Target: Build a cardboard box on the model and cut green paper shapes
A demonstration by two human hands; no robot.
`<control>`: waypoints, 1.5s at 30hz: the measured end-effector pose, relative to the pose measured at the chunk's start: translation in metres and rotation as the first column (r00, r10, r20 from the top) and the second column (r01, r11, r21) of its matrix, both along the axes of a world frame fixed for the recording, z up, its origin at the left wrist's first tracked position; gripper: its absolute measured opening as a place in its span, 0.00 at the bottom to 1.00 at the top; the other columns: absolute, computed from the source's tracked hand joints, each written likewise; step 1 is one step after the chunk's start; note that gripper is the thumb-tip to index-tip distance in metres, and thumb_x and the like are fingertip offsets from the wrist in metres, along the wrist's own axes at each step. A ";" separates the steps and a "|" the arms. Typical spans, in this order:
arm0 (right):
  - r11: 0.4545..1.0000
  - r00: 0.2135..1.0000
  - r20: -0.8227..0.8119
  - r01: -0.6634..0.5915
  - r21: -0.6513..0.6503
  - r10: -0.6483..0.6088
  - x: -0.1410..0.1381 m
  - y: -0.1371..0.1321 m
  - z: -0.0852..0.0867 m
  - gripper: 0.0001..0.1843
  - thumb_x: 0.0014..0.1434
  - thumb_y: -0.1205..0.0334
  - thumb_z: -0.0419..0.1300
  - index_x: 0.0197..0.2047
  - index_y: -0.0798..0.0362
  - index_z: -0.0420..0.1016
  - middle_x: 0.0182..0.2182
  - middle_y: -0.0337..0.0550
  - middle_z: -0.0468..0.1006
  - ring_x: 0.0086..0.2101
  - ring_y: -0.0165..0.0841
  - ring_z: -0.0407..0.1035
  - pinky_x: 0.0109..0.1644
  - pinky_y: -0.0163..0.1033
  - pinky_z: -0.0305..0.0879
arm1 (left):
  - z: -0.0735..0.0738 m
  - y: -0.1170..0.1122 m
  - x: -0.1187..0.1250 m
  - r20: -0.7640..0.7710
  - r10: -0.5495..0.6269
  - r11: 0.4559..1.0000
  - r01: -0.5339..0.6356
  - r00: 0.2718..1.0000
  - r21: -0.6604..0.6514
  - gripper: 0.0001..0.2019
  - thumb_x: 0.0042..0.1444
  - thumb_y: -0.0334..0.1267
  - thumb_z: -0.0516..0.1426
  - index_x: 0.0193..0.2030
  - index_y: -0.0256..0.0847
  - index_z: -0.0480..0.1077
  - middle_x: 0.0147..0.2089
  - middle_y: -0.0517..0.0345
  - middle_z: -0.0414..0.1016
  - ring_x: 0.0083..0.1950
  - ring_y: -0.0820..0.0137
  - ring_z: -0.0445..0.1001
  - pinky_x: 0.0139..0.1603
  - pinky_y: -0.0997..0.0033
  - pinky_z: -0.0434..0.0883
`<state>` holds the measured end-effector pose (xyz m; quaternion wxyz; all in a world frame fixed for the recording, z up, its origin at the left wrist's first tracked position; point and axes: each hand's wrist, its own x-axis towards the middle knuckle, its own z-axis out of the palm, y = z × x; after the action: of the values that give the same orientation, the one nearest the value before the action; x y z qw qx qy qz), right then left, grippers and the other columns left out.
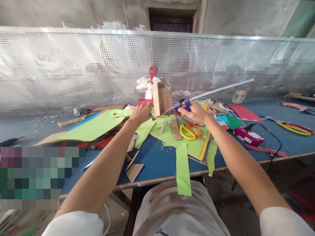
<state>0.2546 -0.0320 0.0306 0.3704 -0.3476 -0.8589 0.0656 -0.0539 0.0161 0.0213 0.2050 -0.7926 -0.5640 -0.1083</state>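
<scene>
My right hand [195,113] is wrapped round a blue hot glue gun [180,106]. A long clear glue stick [223,88] juts from its back, and its nozzle points left, at the foot of a folded cardboard piece [164,98]. That cardboard stands upright, with white tufts [149,87] and a red looped part [152,72] behind it. At its lower left, my left hand [141,113] has its fingers closed on the cardboard; the fingertips are partly hidden. Below the hands lie yellow-and-orange-handled scissors [188,132] and a small cardboard strip [175,129].
Green paper sheets [95,126] cover much of the blue table [157,162]. A green strip [182,167] hangs over the front edge. Rightward lie a purple power adapter [251,136] with a black cord and pliers [292,127]. A perforated metal screen [209,59] stands behind.
</scene>
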 end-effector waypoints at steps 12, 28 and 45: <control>0.999 0.999 0.032 0.034 -0.020 -0.034 0.008 0.003 0.001 0.25 0.73 0.40 0.56 0.32 0.51 0.72 0.24 0.38 0.69 0.30 0.33 0.62 0.38 0.42 0.54 | 0.000 0.000 -0.002 0.031 0.029 0.999 -0.028 0.999 -0.022 0.22 0.66 0.36 0.55 0.65 0.33 0.67 0.53 0.32 0.82 0.56 0.43 0.82 0.51 0.53 0.72; 0.995 0.994 0.071 0.088 -0.038 -0.085 0.015 0.006 0.001 0.25 0.72 0.40 0.56 0.33 0.51 0.75 0.25 0.38 0.71 0.30 0.34 0.65 0.39 0.42 0.55 | -0.001 0.002 -0.004 0.020 0.050 0.999 -0.050 0.999 -0.019 0.22 0.66 0.36 0.55 0.65 0.33 0.66 0.52 0.34 0.82 0.55 0.46 0.81 0.50 0.57 0.72; 0.995 0.998 -0.047 -0.035 -0.095 0.031 0.016 0.007 -0.001 0.24 0.70 0.39 0.58 0.41 0.52 0.79 0.34 0.44 0.79 0.36 0.38 0.70 0.42 0.42 0.62 | -0.001 0.002 -0.004 0.025 0.057 0.998 -0.056 0.998 -0.025 0.23 0.65 0.36 0.55 0.65 0.33 0.67 0.53 0.33 0.82 0.56 0.43 0.81 0.51 0.54 0.72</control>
<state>0.2702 -0.0254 0.0296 0.3716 -0.3491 -0.8517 0.1207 -0.0576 0.0185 0.0204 0.1913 -0.7772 -0.5901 -0.1060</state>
